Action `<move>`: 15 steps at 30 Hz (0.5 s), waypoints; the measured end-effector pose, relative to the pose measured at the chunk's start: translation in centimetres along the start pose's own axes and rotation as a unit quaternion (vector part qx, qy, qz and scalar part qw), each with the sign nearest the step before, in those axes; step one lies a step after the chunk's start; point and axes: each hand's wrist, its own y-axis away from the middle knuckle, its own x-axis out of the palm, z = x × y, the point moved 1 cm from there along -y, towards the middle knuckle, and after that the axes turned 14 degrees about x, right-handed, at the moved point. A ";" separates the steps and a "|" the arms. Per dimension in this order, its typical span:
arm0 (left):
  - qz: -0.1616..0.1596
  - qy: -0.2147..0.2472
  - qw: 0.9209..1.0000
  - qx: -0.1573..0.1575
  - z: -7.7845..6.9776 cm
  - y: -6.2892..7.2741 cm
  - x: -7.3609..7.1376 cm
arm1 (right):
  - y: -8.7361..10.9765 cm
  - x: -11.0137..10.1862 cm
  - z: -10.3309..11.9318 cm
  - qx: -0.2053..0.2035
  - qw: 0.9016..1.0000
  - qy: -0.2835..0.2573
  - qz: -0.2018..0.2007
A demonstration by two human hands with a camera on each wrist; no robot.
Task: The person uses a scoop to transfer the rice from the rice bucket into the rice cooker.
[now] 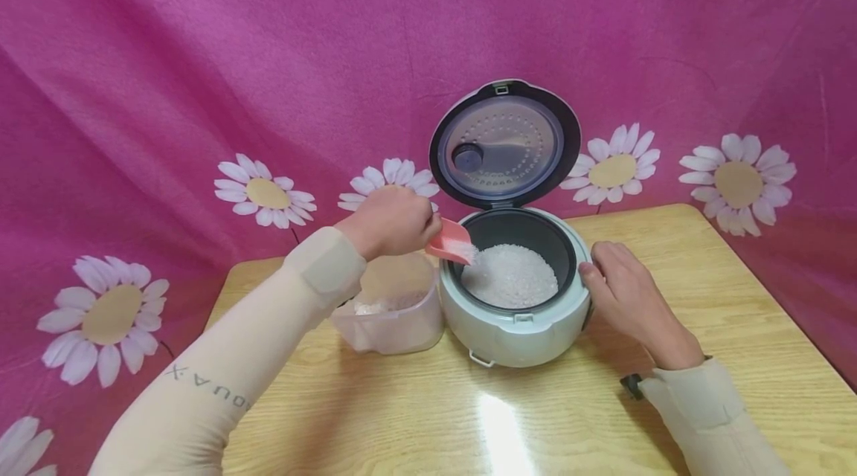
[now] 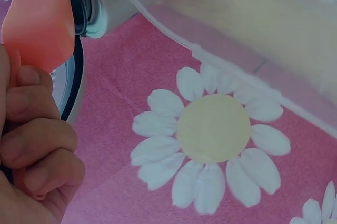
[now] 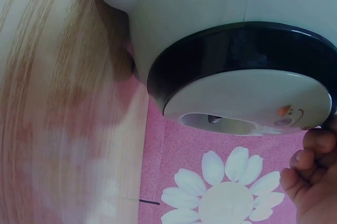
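Note:
My left hand (image 1: 395, 222) grips the handle of a coral-pink scoop (image 1: 451, 242), its fingers curled tightly round it in the left wrist view. Tilted over the left rim of the rice cooker (image 1: 515, 342), the scoop has white rice grains at its lip. A mound of white rice (image 1: 512, 277) fills much of the dark inner pot. The cooker's lid (image 1: 505, 145) stands raised at the back. At the right side my right hand (image 1: 623, 290) holds the cooker's edge, thumb at the rim. In the right wrist view, curled fingertips (image 3: 318, 141) show beside the cooker's body.
A translucent pinkish tub (image 1: 391, 331) with some white rice in it stands right beside the cooker on its left. Both are on a wooden table (image 1: 402, 416). Behind hangs a magenta cloth (image 1: 321, 52) with white daisies.

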 end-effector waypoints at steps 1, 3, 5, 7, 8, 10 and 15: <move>0.005 -0.002 1.000 -0.003 -0.1 0.0 -0.1 | 0.0 0.0 0.0 0.000 1.000 0.000 0.000; 0.010 -0.005 1.000 -0.008 -0.2 -0.1 -0.4 | -0.1 0.0 0.0 0.000 1.000 0.000 0.001; 0.014 -0.013 1.000 -0.011 -0.4 -0.1 -0.5 | -0.1 0.0 0.0 0.000 1.000 -0.001 0.002; 0.017 -0.033 0.999 -0.009 -0.5 -0.1 -0.6 | -0.1 0.0 0.0 0.000 1.000 -0.001 0.002; 0.020 -0.045 0.999 -0.006 -0.6 -0.1 -0.6 | -0.1 0.0 0.0 -0.001 1.000 -0.001 0.001; 0.023 -0.068 0.997 0.000 -0.8 -0.2 -0.7 | -0.1 0.0 0.0 -0.001 1.000 -0.001 0.001; 0.020 -0.091 0.996 0.010 -0.9 -0.1 -0.8 | -0.1 0.1 -0.1 -0.002 1.000 0.001 -0.001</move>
